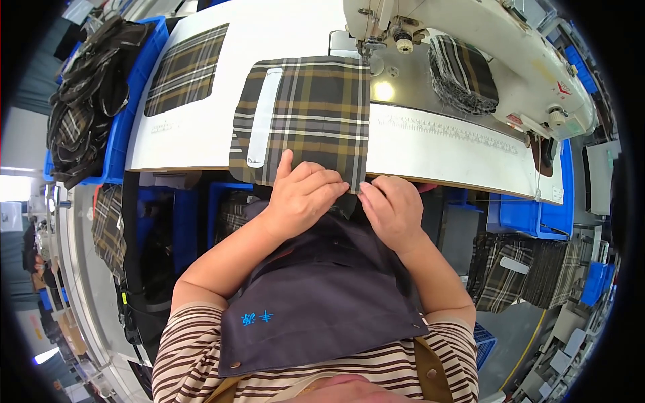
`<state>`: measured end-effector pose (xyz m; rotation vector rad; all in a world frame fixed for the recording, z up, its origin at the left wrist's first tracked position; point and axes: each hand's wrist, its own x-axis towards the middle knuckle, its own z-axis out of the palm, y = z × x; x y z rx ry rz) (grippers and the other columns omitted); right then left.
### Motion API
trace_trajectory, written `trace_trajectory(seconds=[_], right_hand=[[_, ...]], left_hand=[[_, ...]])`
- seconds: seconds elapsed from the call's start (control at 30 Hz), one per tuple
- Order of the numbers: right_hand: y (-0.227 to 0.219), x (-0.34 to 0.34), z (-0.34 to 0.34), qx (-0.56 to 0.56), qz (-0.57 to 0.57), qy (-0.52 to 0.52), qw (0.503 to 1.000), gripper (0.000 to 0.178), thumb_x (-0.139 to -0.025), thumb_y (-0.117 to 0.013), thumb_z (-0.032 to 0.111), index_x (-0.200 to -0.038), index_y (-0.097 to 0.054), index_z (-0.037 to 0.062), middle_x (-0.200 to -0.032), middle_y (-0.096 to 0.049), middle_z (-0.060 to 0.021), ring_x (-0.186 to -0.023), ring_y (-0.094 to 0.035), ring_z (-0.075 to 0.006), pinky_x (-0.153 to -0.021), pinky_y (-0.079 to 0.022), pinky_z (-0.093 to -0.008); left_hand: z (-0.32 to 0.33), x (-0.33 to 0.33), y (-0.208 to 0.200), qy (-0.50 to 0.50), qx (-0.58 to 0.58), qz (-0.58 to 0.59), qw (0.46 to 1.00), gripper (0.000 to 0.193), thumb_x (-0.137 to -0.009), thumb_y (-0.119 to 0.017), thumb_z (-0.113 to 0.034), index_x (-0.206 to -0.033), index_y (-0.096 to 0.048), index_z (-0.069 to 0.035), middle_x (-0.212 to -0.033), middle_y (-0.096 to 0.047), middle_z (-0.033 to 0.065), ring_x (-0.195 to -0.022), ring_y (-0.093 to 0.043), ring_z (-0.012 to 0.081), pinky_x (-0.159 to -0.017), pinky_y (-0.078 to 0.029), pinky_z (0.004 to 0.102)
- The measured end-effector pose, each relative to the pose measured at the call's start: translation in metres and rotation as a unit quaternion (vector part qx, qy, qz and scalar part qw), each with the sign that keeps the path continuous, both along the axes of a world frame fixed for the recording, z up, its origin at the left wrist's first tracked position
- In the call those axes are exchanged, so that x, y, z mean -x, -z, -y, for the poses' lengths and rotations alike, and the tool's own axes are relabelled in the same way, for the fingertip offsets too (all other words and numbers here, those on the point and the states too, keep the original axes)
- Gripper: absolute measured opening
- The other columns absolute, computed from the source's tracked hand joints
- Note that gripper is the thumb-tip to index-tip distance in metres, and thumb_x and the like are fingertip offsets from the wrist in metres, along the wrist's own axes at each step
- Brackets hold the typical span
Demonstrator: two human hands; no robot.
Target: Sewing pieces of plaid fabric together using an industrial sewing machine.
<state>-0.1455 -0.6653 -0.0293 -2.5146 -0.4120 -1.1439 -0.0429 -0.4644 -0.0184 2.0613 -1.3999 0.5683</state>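
A dark plaid fabric panel (316, 127) with a white strip (265, 121) along its left side lies on the white sewing table. Its far right edge reaches the presser foot (365, 54) of the sewing machine. My left hand (302, 198) is closed at the panel's near edge, fingertips pinching the fabric by the right corner, thumb raised onto the cloth. Just beside it, my right hand (395, 211) is closed too, thumb and fingers pinching that same near right corner. The panel's near edge hangs slightly over the table's front.
Another plaid piece (188, 70) lies flat at the left. Under the machine arm (484, 40) sits a stack of cut plaid pieces (463, 74). A blue crate (141, 87) heaped with dark cloth stands at far left. More plaid panels (514, 275) hang at the lower right.
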Motion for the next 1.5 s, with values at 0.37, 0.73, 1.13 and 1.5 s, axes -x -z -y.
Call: trace_trajectory(seconds=[0.37, 0.73, 1.13, 1.5], right_hand=[[-0.028, -0.009, 0.008, 0.124, -0.091, -0.079, 0.985, 0.017, -0.082, -0.067, 0.011, -0.097, -0.071, 0.0029, -0.107, -0.070, -0.0125, -0.115, -0.069, -0.0288, -0.101, -0.055, -0.0433], [-0.030, -0.017, 0.007, 0.117, -0.111, -0.083, 0.983, 0.015, -0.085, -0.066, 0.011, -0.096, -0.071, 0.0023, -0.105, -0.070, -0.0114, -0.112, -0.070, -0.0275, -0.100, -0.056, -0.0426], [-0.035, -0.053, 0.026, 0.079, -0.120, -0.078, 0.987, 0.014, -0.083, -0.067, 0.007, -0.095, -0.069, 0.0029, -0.099, -0.069, -0.0084, -0.107, -0.072, -0.0257, -0.097, -0.057, -0.0428], [-0.041, -0.087, 0.046, 0.106, -0.123, -0.087, 0.983, 0.010, -0.081, -0.067, 0.005, -0.090, -0.064, 0.0029, -0.090, -0.064, -0.0089, -0.101, -0.072, -0.0284, -0.091, -0.060, -0.0407]], left_hand=[[0.018, -0.032, -0.037, 0.024, -0.070, -0.153, 0.985, 0.039, -0.091, -0.075, -0.024, -0.128, -0.068, -0.016, -0.135, -0.064, 0.0010, -0.128, -0.055, 0.0268, -0.110, -0.035, 0.0467], [0.021, -0.054, -0.031, 0.034, -0.197, -0.119, 0.973, 0.053, -0.098, -0.069, -0.038, -0.147, -0.058, -0.021, -0.154, -0.051, 0.0020, -0.145, -0.042, 0.0282, -0.108, -0.037, 0.0578], [0.041, -0.089, -0.031, 0.036, -0.204, -0.126, 0.970, 0.057, -0.097, -0.070, -0.034, -0.151, -0.055, -0.023, -0.159, -0.047, 0.0011, -0.147, -0.039, 0.0311, -0.107, -0.037, 0.0524], [0.061, -0.120, -0.025, 0.036, -0.170, -0.111, 0.978, 0.053, -0.097, -0.070, -0.034, -0.145, -0.060, -0.017, -0.153, -0.051, 0.0038, -0.145, -0.040, 0.0306, -0.107, -0.038, 0.0535]])
